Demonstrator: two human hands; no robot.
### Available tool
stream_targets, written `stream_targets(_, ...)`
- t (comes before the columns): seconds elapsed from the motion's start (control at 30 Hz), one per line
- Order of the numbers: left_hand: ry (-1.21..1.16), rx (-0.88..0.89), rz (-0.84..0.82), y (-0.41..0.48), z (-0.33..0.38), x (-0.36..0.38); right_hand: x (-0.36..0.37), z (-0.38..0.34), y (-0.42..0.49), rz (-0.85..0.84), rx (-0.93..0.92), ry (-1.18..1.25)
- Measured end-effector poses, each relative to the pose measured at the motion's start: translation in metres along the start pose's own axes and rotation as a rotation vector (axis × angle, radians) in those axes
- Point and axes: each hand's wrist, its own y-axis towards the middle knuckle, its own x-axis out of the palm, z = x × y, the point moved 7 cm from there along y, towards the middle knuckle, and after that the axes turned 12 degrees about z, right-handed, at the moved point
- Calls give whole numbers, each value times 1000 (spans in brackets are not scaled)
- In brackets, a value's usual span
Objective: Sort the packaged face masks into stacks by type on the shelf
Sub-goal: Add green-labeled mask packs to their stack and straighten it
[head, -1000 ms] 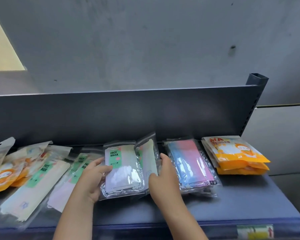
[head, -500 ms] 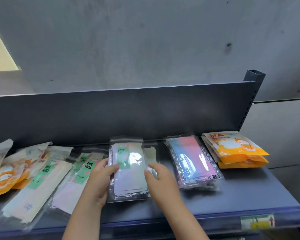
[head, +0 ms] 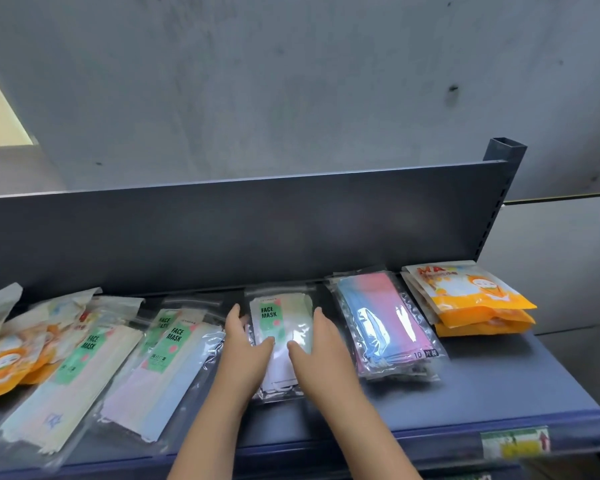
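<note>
A second ago the hands hold two green-label packs apart and tilted, one leaning up behind the other; half a second ago the packs come together; now the green-label stack lies flat in the middle of the shelf, its top end near the back panel, and the packs look squared one on the other, though the lower one is mostly hidden.

The left hand lies along the stack's left edge with its fingers straight and its thumb laid over the top; the right hand mirrors it on the right edge; both are spread and pressing, and neither pinches or lifts anything.

I judge this to mean that a third sorted pile is now set down and being tidied; it sits apart from the blue-and-pink stack to its right, and beyond that stands the orange stack by the shelf's right end.

The task seems about half done; the loose green-label packs to the left lie askew and overlapping, and the loose orange packs at the far left are well apart from their own pile; the likely next step is to let go and reach left for another green-label pack; these glossy sleeves may slide, so the pile could skew.
</note>
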Motion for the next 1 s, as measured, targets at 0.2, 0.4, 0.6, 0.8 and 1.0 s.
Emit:
stream_targets(0.2, 207, 200, 98, 12, 2, 4, 9, 7, 7, 11, 20, -46)
stream_targets(0.4, 322, 299, 160, 13, 9, 9, 4, 6, 8, 3, 4, -30)
stream_targets(0.6, 371, 320, 115, 11, 17, 13, 10, 10, 8, -28, -3, -112)
stream_targets(0.8, 373, 334, 51, 6, 14, 14, 13, 9, 5, 2, -45, -132)
stream_targets(1.0, 373, 435, 31, 5, 21, 8, 6, -11, -1, 93, -184, -61)
